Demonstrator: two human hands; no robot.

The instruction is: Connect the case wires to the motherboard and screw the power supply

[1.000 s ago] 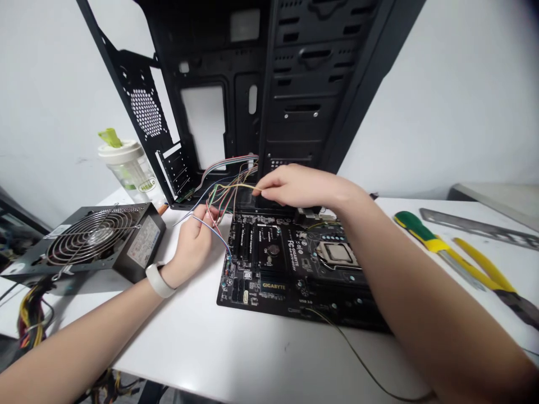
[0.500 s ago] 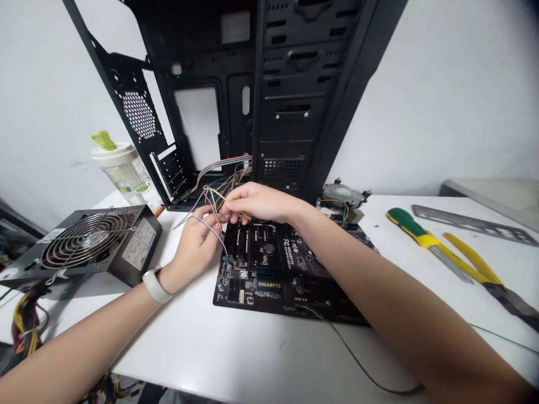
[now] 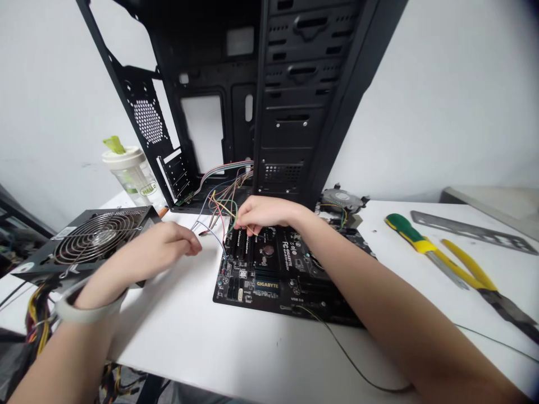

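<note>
My right hand [image 3: 261, 216] pinches thin front-panel wires [image 3: 223, 203] above the upper left of a black motherboard [image 3: 275, 258]. Its fingertips hide the wires' ends, with green and yellow strands running up to them. These wires come out of a black computer case [image 3: 290, 134] standing behind the board. My left hand [image 3: 168, 247] hangs just left of the board, its fingers curled together with nothing visible in them. A blue and a red wire reach down to the board's left edge.
To the left is a power supply [image 3: 99, 235] with bundled cables [image 3: 37, 314], a lidded cup [image 3: 132, 177] behind it. On the right lie a green-yellow screwdriver [image 3: 415, 241], yellow-handled pliers [image 3: 471, 269] and a metal I/O plate [image 3: 471, 230]. A cooler fan [image 3: 343, 199] sits behind the board.
My left hand has let go of the wires and drawn back to the left. My right hand has shifted slightly right and down, still pinching wires. The view has moved a little.
</note>
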